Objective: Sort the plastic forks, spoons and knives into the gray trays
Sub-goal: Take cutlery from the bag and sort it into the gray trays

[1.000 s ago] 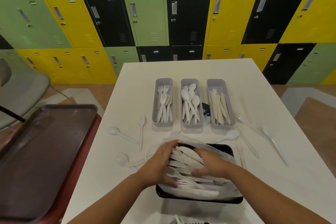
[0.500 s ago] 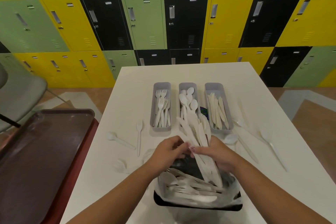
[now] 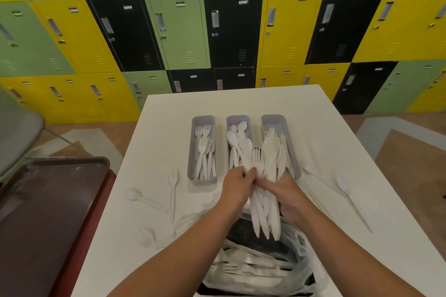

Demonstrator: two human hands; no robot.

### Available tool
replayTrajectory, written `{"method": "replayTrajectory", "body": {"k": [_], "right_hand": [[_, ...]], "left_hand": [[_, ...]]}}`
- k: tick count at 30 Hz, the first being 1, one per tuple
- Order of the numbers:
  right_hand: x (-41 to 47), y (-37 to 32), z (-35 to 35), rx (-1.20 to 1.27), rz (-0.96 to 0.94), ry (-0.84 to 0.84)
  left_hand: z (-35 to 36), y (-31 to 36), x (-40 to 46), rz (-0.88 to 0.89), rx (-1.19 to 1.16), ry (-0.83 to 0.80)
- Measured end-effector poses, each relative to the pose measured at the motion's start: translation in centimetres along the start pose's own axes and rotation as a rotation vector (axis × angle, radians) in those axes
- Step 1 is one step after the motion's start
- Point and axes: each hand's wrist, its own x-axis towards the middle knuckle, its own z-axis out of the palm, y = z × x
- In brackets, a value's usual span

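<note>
**Both hands clamped on a bundle of white cutlery above the gray trays**

Seen from a head camera, looking down at a white table [image 3: 241,103]. At far left, beside the table at 9 o'clock: a dark brown tray [image 3: 43,212]. On the table's left part, at 9 o'clock from the hands: a loose white spoon [image 3: 142,199] and a loose fork [image 3: 172,190], lying just apart. At 12 o'clock, side by side: fork tray [image 3: 193,152] holding forks, spoon tray [image 3: 231,120] holding spoons, knife tray [image 3: 274,120] holding knives. In the middle: left hand [image 3: 235,184] curled around the upper part of a cutlery bundle [image 3: 265,200]; right hand [image 3: 289,196] gripping the same bundle from the right. Bundle of mostly knives with at least one fork, raised, its far ends overlapping the spoon and knife trays in view. At 6 o'clock, under the bundle: a black bin [image 3: 253,243] lined with clear plastic, with more white cutlery inside. At 3 o'clock: another loose spoon [image 3: 350,198] on the table, well apart from the hands.
</note>
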Motion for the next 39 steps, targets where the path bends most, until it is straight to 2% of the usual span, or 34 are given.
{"method": "replayTrajectory", "body": {"k": [6, 15, 22, 28, 33, 36, 39], "right_hand": [[1.3, -1.0, -1.4, 0.059, -0.015, 0.013], [3.9, -1.1, -3.4, 0.073, -0.036, 0.187], [5.7, -1.8, -5.7, 0.039, 0.057, 0.28], [6.6, -2.2, -6.6, 0.052, 0.06, 0.272], [7.4, -2.2, -6.8, 0.065, 0.068, 0.252], [8.0, -2.3, -6.9, 0.069, 0.078, 0.259], [8.3, -2.3, -7.0, 0.055, 0.075, 0.258]], "left_hand": [[0.9, 0.8, 1.9, -0.049, -0.084, -0.106], [3.3, 1.5, 6.4, -0.186, -0.229, -0.11], [5.0, 1.5, 11.5, -0.288, -0.19, -0.016], [7.9, 1.9, 14.5, -0.386, -0.19, -0.129], [8.9, 3.0, 15.9, -0.362, -0.165, -0.127], [9.2, 2.8, 17.2, -0.291, -0.024, -0.132], [9.2, 2.7, 17.7, -0.22, 0.021, -0.131]]}}
